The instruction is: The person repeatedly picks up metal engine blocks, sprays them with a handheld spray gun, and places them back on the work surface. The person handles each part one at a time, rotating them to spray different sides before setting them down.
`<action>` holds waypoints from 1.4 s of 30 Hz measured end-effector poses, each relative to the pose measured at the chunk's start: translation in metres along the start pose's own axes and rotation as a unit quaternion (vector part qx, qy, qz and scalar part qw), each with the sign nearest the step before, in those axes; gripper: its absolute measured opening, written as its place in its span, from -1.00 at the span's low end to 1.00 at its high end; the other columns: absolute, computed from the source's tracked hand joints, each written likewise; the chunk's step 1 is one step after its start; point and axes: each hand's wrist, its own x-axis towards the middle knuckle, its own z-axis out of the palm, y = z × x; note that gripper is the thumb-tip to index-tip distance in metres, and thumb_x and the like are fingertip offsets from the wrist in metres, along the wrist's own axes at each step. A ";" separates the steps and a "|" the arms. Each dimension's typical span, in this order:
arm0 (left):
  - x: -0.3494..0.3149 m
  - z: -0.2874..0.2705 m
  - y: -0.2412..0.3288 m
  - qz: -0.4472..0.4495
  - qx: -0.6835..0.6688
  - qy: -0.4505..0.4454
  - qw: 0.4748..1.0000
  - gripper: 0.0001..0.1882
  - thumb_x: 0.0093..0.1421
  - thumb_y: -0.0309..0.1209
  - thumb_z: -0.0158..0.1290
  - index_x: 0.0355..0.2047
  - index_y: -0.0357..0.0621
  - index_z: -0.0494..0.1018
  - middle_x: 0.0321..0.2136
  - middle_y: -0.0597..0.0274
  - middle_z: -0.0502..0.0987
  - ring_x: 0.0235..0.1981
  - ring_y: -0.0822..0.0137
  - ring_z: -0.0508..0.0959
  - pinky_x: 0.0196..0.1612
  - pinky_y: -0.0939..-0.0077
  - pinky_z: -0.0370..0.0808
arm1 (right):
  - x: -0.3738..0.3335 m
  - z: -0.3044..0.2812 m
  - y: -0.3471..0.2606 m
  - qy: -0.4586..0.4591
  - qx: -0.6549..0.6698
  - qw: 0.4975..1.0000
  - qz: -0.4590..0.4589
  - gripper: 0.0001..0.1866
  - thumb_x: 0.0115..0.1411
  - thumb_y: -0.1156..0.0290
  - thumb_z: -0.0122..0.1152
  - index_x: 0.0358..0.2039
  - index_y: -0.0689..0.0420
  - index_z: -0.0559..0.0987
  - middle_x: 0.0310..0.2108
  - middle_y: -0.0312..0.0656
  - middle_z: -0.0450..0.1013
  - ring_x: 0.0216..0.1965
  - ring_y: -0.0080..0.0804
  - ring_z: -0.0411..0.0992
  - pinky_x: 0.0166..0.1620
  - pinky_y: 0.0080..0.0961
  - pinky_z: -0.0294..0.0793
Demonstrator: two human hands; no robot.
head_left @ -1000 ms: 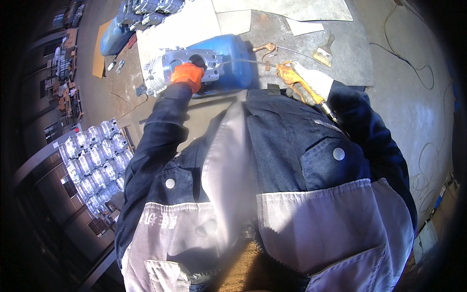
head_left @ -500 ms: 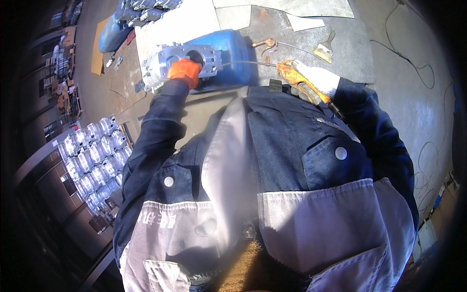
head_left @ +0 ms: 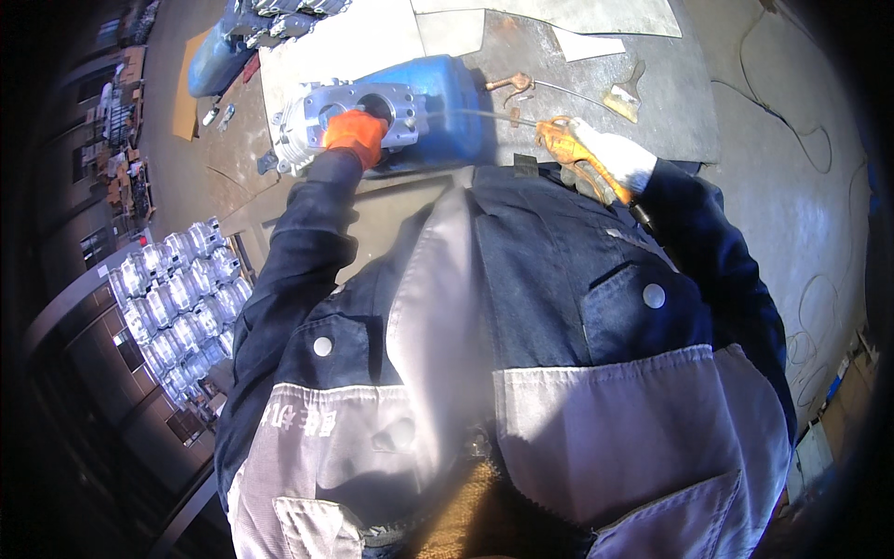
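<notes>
From where I stand, the worktop is busy around the person's hands; beyond the yellow air gun [head_left: 575, 149] lie a brownish trigger tool [head_left: 515, 84] with a thin rod and a flat brush [head_left: 622, 101]; at the far left a second blue container [head_left: 220, 63] sits close to a heap of grey castings [head_left: 279, 19]; nothing lies across the gap between the hands but the gun's slim nozzle [head_left: 484, 114], aimed at the metal casting [head_left: 300, 121], which rests on the near blue container [head_left: 454, 88].

The left hand [head_left: 355, 135], in an orange glove, is curled over the bridge between the casting's two round openings; the right hand [head_left: 607, 154], in a white glove, is wrapped closely about the air gun's handle.

Pale sheets [head_left: 340, 42] cover part of the grey worktop [head_left: 680, 116], sunlight glaring off them; a dark cable [head_left: 778, 116] loops over the floor [head_left: 792, 205] at right; rows of shiny castings [head_left: 182, 307] are stacked at left.

The left fingertips are lost inside the opening, so I cannot tell how firm that hold is; the nozzle's tip blurs near the casting; the jacket [head_left: 559, 279] fills the lower view; the room's edges sink into black.
</notes>
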 end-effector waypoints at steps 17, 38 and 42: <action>0.112 0.283 -0.125 -0.027 -0.748 0.178 0.639 -0.44 0.25 -0.03 -0.03 0.11 -0.18 0.34 -0.06 0.18 0.52 -0.08 0.22 0.52 -0.01 0.36 0.46 | 0.017 -0.026 0.018 -0.021 -0.111 0.944 -0.310 -0.47 0.43 0.13 -0.33 0.26 0.22 0.18 0.20 -0.12 0.25 0.10 -0.39 0.35 0.16 -0.50 0.32; 0.017 0.138 -0.032 -0.135 -0.585 0.298 0.742 -0.47 0.12 -0.42 0.13 0.11 -0.17 0.27 -0.11 -0.10 0.46 -0.09 0.06 0.48 -0.06 0.28 0.43 | 0.014 0.012 -0.020 0.200 -0.410 0.890 0.012 -0.22 0.27 -0.25 -0.30 -0.46 0.27 0.57 -0.69 -0.11 0.41 -0.67 -0.39 0.40 -0.54 -0.43 0.35; 0.023 0.142 -0.035 -0.123 -0.531 0.342 0.766 -0.46 0.12 -0.39 0.15 0.10 -0.19 0.27 -0.11 -0.07 0.47 -0.18 0.16 0.52 -0.15 0.33 0.47 | 0.010 0.006 -0.028 0.184 -0.299 0.935 0.046 -0.17 0.24 -0.31 -0.32 -0.34 0.29 0.60 -0.56 -0.01 0.48 -0.44 -0.24 0.44 -0.22 -0.39 0.37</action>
